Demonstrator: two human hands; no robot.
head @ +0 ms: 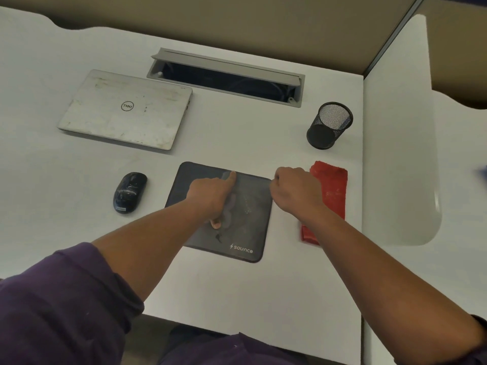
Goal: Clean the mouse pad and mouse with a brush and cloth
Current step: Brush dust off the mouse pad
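1. Head view: left hand [210, 196] presses the mouse pad [237, 227], fingers spread; right hand [295, 191] is fisted at its far-right corner.
2. Mouse [129, 192] lies left; red cloth [332, 191] right.
3. Laptop [126, 109] and mesh cup [329, 125] sit farther on the white tabletop [263, 299].

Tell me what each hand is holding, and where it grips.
Left hand presses flat on the mouse pad, gripping nothing. Right hand is closed at the pad's far right corner; its contents are hidden.

Mouse pad [245, 225]: matt dark fabric top, dusty smears. Mouse [129, 192]: glossy black plastic, white scuffs. Cloth [330, 196]: red, fuzzy, probably terry. Laptop [126, 109]: brushed silver metal, smudged. Pen cup [329, 126]: black wire mesh. Desk [237, 285]: smooth white laminate.
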